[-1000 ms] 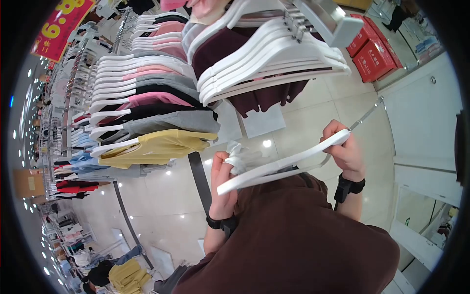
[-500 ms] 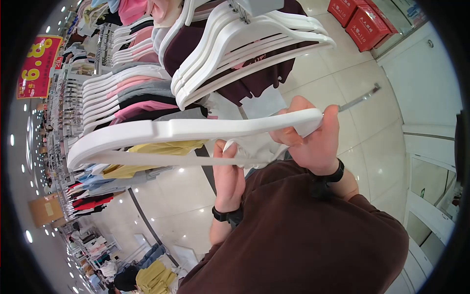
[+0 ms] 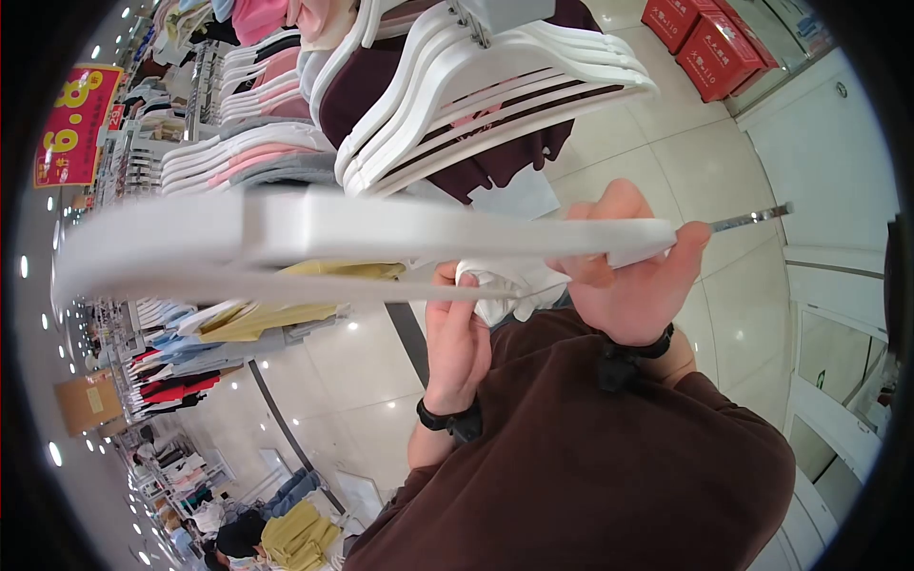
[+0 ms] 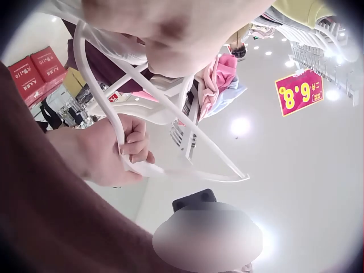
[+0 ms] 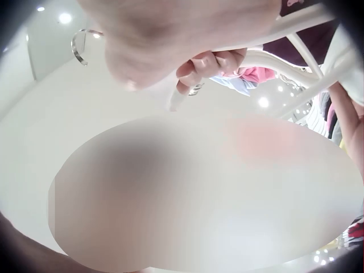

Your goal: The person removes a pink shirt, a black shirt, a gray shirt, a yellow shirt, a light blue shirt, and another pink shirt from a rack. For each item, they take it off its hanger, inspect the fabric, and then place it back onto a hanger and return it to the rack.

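The white hanger [image 3: 381, 233] has swung up nearer you, your right hand [image 3: 633, 276] curled round its hook end, your left hand [image 3: 457, 333] pinching the white garment [image 3: 509, 285] just beneath; dressing it seems underway, next needing the neckline fed over.

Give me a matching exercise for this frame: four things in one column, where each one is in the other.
Things:
1. nearest white hanger
2. white cloth
3. red boxes
4. yellow shirt

Places:
A. on the floor
B. held by the left hand
C. hung up on display
D. gripped by the right hand

Pairs: 1-D, 2-B, 3-A, 4-C
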Available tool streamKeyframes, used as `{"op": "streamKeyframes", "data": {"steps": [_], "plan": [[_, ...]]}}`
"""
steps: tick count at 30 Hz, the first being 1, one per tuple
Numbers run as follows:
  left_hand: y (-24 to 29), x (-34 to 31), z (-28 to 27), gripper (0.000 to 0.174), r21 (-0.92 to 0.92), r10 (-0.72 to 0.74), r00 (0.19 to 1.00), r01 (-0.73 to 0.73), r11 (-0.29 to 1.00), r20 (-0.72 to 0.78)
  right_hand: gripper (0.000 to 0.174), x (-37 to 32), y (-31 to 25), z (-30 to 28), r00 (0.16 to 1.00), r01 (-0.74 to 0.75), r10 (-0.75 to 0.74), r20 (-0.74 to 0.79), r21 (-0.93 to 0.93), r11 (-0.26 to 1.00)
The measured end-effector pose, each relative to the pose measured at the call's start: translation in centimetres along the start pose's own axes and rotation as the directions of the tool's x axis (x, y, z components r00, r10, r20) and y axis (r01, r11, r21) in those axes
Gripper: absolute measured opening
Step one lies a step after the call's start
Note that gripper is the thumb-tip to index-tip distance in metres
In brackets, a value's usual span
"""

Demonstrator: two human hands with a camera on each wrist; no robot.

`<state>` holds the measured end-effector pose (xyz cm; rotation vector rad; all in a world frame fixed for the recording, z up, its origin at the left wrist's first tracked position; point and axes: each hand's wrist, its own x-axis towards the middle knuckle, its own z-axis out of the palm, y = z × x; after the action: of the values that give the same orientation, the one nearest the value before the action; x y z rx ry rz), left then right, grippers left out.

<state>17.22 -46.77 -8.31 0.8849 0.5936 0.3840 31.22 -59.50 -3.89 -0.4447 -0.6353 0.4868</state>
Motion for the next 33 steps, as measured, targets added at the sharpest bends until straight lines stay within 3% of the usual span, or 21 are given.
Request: {"op": "streamKeyframes", "data": {"steps": [2, 4, 6, 10, 12, 16, 18, 22, 23, 26, 27, 28, 30, 31, 33], "plan": [[0.8, -0.3, 0.2, 0.036, -0.074, -0.057, 0.988, 0.069, 0.995, 0.143, 0.078, 0.3, 0.0, -0.2, 1.000, 0.028, -0.028, 0.007, -0.010, 1.000], [1.5, -0.7, 0.5, 0.040, -0.119, -0.055, 0.987, 0.074, 0.990, 0.151, 0.078, 0.1, 0.3, -0.7, 0.999, 0.045, -0.044, 0.014, -0.044, 0.998], [2.5, -1.0, 0.7, 0.043, -0.166, -0.048, 0.987, 0.073, 0.983, 0.154, 0.078, -0.7, 1.0, -1.4, 0.998, -0.043, 0.038, -0.054, -0.085, 0.995], [4.4, -2.1, -1.1, 0.055, -0.200, 0.111, 0.963, -0.061, 0.978, 0.247, 0.077, -2.1, 1.6, -2.6, 0.975, -0.069, 0.008, -0.224, -0.267, 0.961], [5.0, -2.3, -1.8, 0.056, -0.243, 0.151, 0.955, -0.088, 0.966, 0.253, 0.077, -2.2, 1.3, -4.0, 0.991, -0.058, -0.001, -0.135, -0.436, 0.898], [5.3, -3.0, -1.0, 0.067, -0.187, 0.128, 0.982, -0.100, 0.977, 0.141, 0.079, -2.3, 1.4, -4.1, 0.984, -0.162, 0.110, -0.143, -0.431, 0.888], [4.9, -3.1, -0.8, 0.070, -0.180, 0.116, 0.982, -0.088, 0.980, 0.152, 0.082, -2.6, 2.8, -4.1, 0.977, -0.183, 0.183, -0.109, 0.013, 0.983], [5.2, -3.7, -1.7, 0.073, -0.298, 0.122, 0.982, -0.075, 0.952, 0.143, 0.083, -3.2, 4.6, -5.4, 0.962, -0.255, 0.265, -0.067, 0.122, 0.959], [5.1, -3.6, -3.1, 0.064, -0.360, 0.180, 0.950, -0.080, 0.930, 0.254, 0.080, -3.4, 4.6, -5.9, 0.949, -0.310, 0.311, -0.057, 0.035, 0.950], [5.6, -4.0, -4.4, 0.062, -0.375, 0.187, 0.943, -0.074, 0.924, 0.274, 0.079, -4.4, 4.2, -7.6, 0.920, -0.391, 0.382, -0.083, -0.170, 0.905], [5.5, -4.1, -4.9, 0.059, -0.405, 0.185, 0.947, -0.066, 0.912, 0.262, 0.081, -4.9, 3.9, -8.1, 0.909, -0.417, 0.399, -0.121, -0.286, 0.863], [5.4, -4.2, -4.7, 0.059, -0.407, 0.185, 0.948, -0.067, 0.911, 0.259, 0.081, -5.2, 3.6, -8.5, 0.907, -0.420, 0.402, -0.121, -0.286, 0.861], [5.2, -4.0, -3.9, 0.044, -0.381, 0.143, 0.976, -0.070, 0.922, 0.166, 0.066, -5.7, 2.8, -9.2, 0.913, -0.406, 0.384, -0.138, -0.403, 0.820], [5.2, -3.6, -3.5, 0.027, -0.402, 0.137, 0.972, -0.050, 0.914, 0.191, 0.063, -5.9, 2.5, -9.6, 0.898, -0.438, 0.396, -0.189, -0.447, 0.780], [5.2, -3.1, -3.4, 0.025, -0.363, 0.105, 0.985, -0.049, 0.931, 0.136, 0.060, -6.1, 1.8, -10.2, 0.905, -0.424, 0.361, -0.222, -0.519, 0.743]]}}
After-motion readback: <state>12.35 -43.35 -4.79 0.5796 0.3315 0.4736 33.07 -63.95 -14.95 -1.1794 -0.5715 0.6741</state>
